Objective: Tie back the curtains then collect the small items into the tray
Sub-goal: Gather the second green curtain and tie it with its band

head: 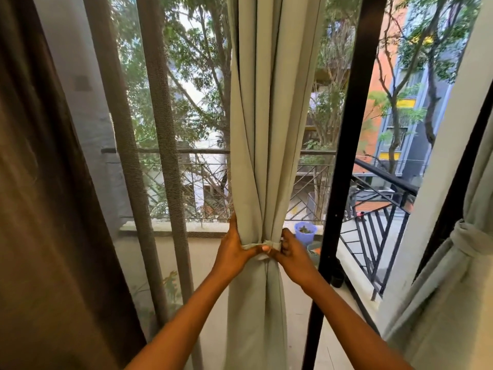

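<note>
Curtain [262, 129] (gathered mid-window) cinched by tieback [262, 245], pinched in left grip [234, 249] and right grip [289, 251].

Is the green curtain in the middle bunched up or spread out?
Bunched up. The green curtain narrows where a tie band wraps it, held by the left hand and right hand.

Bright daylight through the window [186, 102] — edges bowed (wide-angle), slightly soft.
</note>
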